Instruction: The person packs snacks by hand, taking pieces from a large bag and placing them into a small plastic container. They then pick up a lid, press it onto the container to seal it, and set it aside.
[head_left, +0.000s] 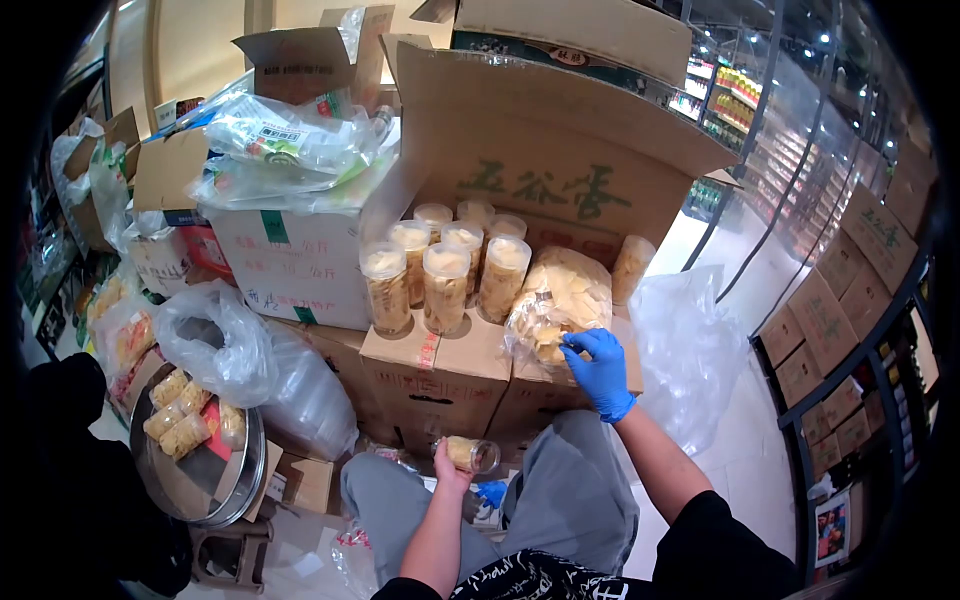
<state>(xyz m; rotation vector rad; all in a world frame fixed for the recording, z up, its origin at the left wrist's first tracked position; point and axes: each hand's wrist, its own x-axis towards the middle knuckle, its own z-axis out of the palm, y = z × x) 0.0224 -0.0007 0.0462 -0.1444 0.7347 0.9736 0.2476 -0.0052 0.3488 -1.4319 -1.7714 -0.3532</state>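
My bare left hand [453, 472] is wrapped round a clear plastic jar [474, 455], which lies tilted on its side above my lap with yellow chips inside. My right hand [602, 372], in a blue glove, is at the mouth of a clear bag of yellow chips [565, 290]. Its thumb and fingertips pinch together at a chip there; the exact grip is partly hidden. Beside the bag, several filled clear jars [446, 290] stand upright on the cardboard boxes [436, 378]. Another filled jar [632, 268] stands to the bag's right.
Behind the jars rises a large open carton flap [560, 150]. A white box [290, 255] at the left bears plastic bags [285, 140]. Lower left, a round metal tin [250, 480] holds packaged food. Clear plastic sheeting [690, 350] lies at the right, before shelves of cartons [825, 300].
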